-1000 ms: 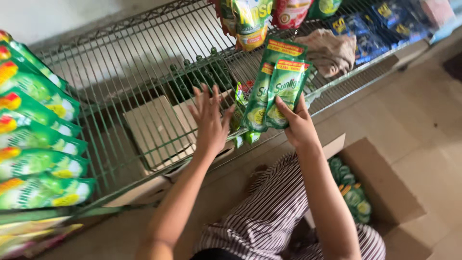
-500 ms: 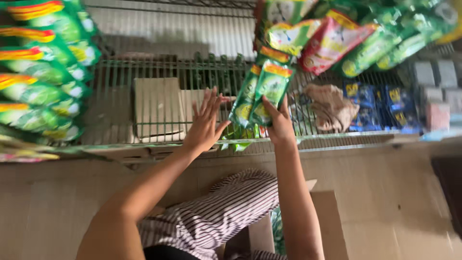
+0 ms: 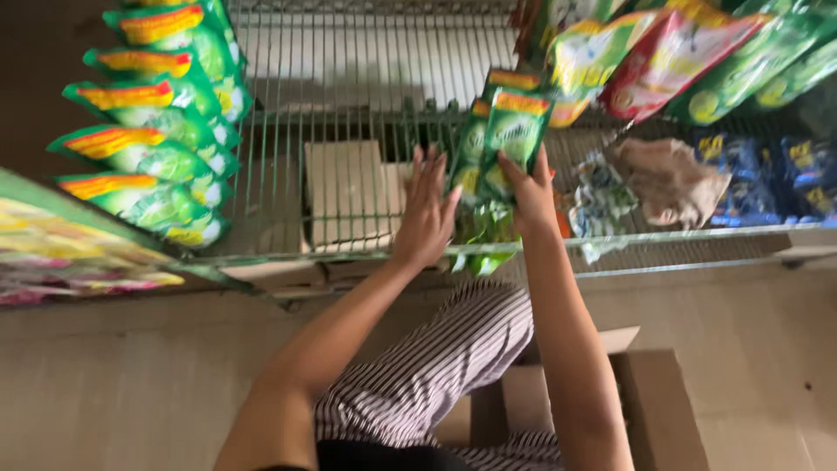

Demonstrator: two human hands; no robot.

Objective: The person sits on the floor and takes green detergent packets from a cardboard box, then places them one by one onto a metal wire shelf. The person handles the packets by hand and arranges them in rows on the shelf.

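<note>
The right hand [image 3: 530, 187] grips upright green pouches [image 3: 504, 135] near the wire shelf's [image 3: 349, 105] front edge. The left hand [image 3: 427, 209], fingers spread wide, rests flat beside them, touching their left side.

A green wire-grid shelf [image 3: 366, 105] carries a row of green pouches [image 3: 166, 148], upright green sachets [image 3: 501, 139], blue packets [image 3: 776, 174] and a crumpled brown cloth [image 3: 667, 179].

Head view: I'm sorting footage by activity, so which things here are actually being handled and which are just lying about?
Being handled:
green pouches, gripped by right hand
left hand, flat beside them
wire shelf

Lying about:
stacked green packs
crumpled cloth
blue packets
cardboard box
</note>
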